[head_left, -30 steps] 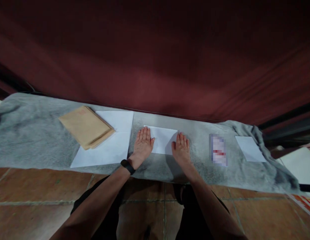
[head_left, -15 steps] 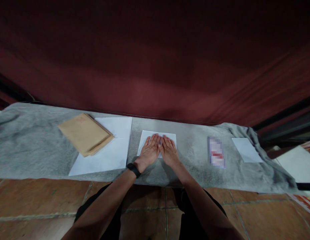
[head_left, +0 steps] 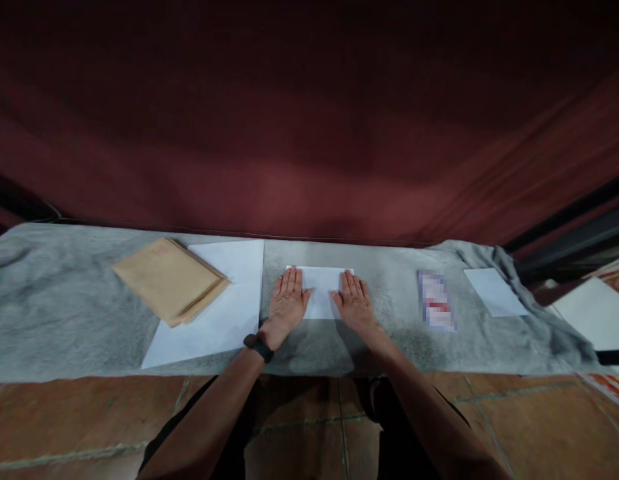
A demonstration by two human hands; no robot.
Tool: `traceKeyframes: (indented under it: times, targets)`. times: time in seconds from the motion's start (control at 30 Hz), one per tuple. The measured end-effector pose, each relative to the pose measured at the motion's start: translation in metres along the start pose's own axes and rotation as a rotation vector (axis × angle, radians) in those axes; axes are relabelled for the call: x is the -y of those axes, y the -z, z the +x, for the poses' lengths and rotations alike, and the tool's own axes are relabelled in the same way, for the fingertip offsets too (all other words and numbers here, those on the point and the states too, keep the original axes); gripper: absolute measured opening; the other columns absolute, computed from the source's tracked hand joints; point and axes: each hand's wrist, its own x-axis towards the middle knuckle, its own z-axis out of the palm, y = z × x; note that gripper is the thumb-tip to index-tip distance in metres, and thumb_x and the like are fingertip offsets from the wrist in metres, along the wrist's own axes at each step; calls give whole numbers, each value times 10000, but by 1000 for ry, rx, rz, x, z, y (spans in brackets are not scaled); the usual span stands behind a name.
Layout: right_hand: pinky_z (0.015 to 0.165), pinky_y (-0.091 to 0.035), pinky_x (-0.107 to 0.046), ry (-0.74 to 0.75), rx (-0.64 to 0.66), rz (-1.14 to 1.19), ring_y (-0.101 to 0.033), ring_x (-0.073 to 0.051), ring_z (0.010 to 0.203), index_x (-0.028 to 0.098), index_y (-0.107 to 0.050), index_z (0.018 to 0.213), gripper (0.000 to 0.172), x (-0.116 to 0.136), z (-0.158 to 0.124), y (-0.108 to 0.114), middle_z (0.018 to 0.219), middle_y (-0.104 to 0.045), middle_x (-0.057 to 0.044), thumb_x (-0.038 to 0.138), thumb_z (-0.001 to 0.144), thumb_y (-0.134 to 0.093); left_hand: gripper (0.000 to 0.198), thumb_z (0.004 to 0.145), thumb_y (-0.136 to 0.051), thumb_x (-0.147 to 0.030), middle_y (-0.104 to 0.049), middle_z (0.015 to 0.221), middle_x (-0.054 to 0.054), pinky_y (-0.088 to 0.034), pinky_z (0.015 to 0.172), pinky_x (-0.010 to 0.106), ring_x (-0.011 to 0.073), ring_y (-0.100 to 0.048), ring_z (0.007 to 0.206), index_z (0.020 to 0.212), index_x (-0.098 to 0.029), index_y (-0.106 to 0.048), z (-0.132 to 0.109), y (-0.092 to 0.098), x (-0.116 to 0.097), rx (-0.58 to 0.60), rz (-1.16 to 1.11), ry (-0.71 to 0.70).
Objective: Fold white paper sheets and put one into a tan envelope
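Note:
In the head view a small white sheet of paper [head_left: 320,292], seemingly folded, lies flat on a grey cloth [head_left: 389,353]. My left hand [head_left: 290,297] rests palm down over its left edge, fingers stretched out. Across from it, my right hand [head_left: 356,301] lies flat over the right edge, also with fingers extended. The middle of the paper shows between my two thumbs. A dark band [head_left: 259,347] is on my left wrist.
To the left, a stack of brown envelopes [head_left: 169,277] overlaps larger white sheets [head_left: 214,337]. On the right lie a blurred-out purplish slip [head_left: 436,301] and a white paper [head_left: 495,293]. A dark red surface [head_left: 309,147] rises behind; tiled floor [head_left: 299,447] is below.
My hands have slid apart from the middle of the paper, the left one to the left and the right one to the right. The view has shifted slightly.

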Motion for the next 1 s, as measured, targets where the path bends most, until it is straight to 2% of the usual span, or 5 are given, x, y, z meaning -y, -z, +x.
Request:
traceKeyframes:
  times: [0.2,0.3,0.47,0.77,1.0]
  targets:
    - [1228,-292,-559,-28,-45,9,-407,-344,1501,13,-397,1568,595,-5,-4,2,1609,-421,-249,356,1087,-322,646,1059,-297,-361,-330,1643,257,-268,1280,521,340,-278,1562,1554,48,-370,-11,7,2,-77,3,36]
    - [1248,-266,-566,5,-29,70,-325,-320,1551,61,-332,1611,594,8,-4,7,1652,-366,-212,331,1082,-305,638,1056,-294,-338,-314,1654,243,-236,1299,513,309,-232,1580,1573,33,-335,-20,8,-12,-120,-29,-44]
    - [1287,-236,-478,83,89,152,-249,-247,1587,89,-320,1622,585,36,-8,8,1694,-307,-145,314,1084,-269,615,1029,-282,-241,-341,1661,193,-254,1295,516,260,-214,1589,1610,-39,-287,-31,0,-31,-65,-96,-152]
    - [1279,-224,-505,56,77,87,-281,-260,1575,105,-340,1616,571,18,-15,10,1679,-329,-158,333,1094,-299,628,1053,-283,-346,-326,1662,194,-251,1292,491,269,-247,1580,1599,-39,-329,-30,0,-6,-28,-62,-52]
    - [1267,-213,-554,-11,46,37,-317,-324,1553,45,-347,1603,593,7,-20,15,1663,-338,-207,338,1088,-318,637,1047,-304,-357,-359,1642,220,-277,1276,539,320,-293,1561,1587,-21,-351,-29,4,-3,-91,-49,24]
